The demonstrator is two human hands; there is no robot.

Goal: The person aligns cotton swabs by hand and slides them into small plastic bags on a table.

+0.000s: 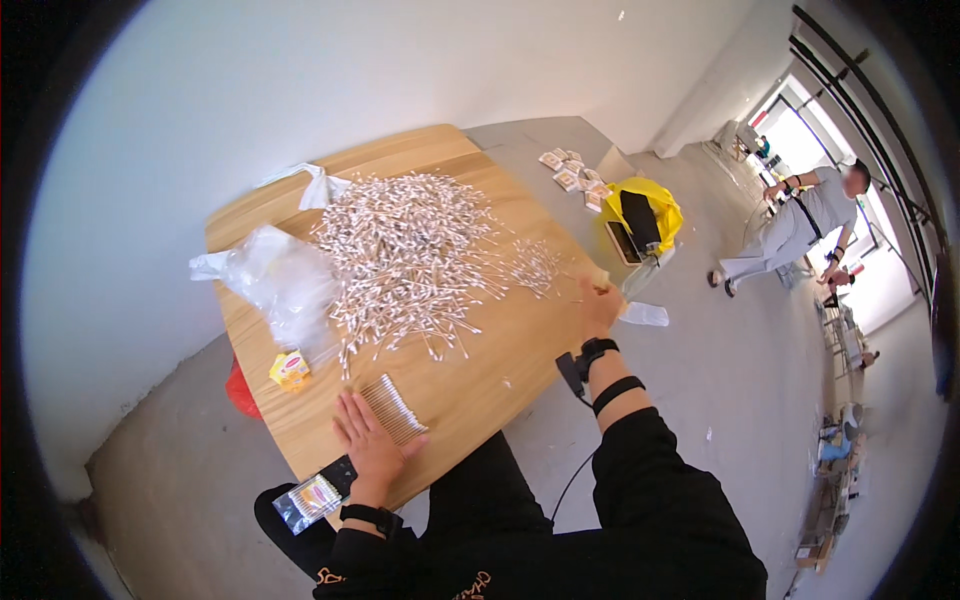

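Observation:
A large heap of cotton swabs [400, 250] covers the middle of the wooden table [500, 350], and a smaller, looser pile of swabs [534, 267] lies to its right. Near the front edge, my left hand [370, 443] rests flat with its fingers stretched out, beside a neat row of swabs [394, 408] laid side by side. My right hand [600, 306] is at the table's right edge, past the small pile. Its fingers are curled together, and what they hold, if anything, is too small to make out.
A clear plastic bag [280, 285] and a yellow packet [290, 370] lie on the left. A filled swab packet [312, 498] sits by my left wrist. Beyond the right edge stand a yellow bag [660, 205] and small boxes [570, 178]. Another person [800, 215] stands farther right.

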